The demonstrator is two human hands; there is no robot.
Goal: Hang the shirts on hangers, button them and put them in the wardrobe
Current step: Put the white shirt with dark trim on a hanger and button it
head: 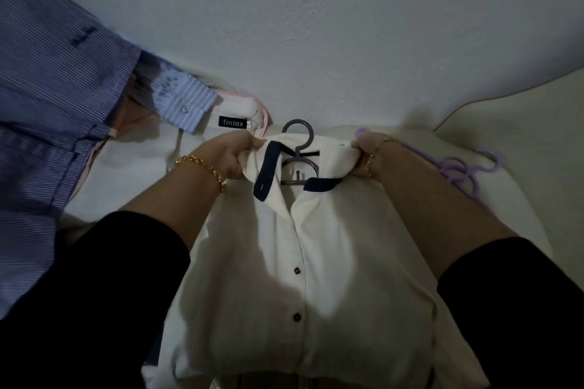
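Bed (505, 123): pale surface carrying every item; far edge runs along a plain white wall.
White shirt (303, 262): laid front-up at the middle of the bed, collar toward the far edge, hem at the near edge; dark navy collar band, placket closed at two dark buttons, neck open.
Striped shirt (47, 104): blue-and-white, heaped along the left edge; one buttoned cuff lies over the pale garment beside it.
Pale garment (234, 114): near the far edge, left of the white shirt; pink edging, black label reading "fintax".
Purple hangers (458, 170): a small pile toward the right edge, just behind the right forearm.
Grey hanger (298, 148): inside the white shirt's neck, hook lying flat and pointing at the far edge.
Left hand (235, 156): closed, fingers pinching the white shirt's left shoulder beside the collar; gold chain bracelet at the wrist, black sleeve pushed up.
Right hand (368, 155): closed, gripping the white shirt's right shoulder by the collar; thin gold bracelet, black sleeve pushed up.
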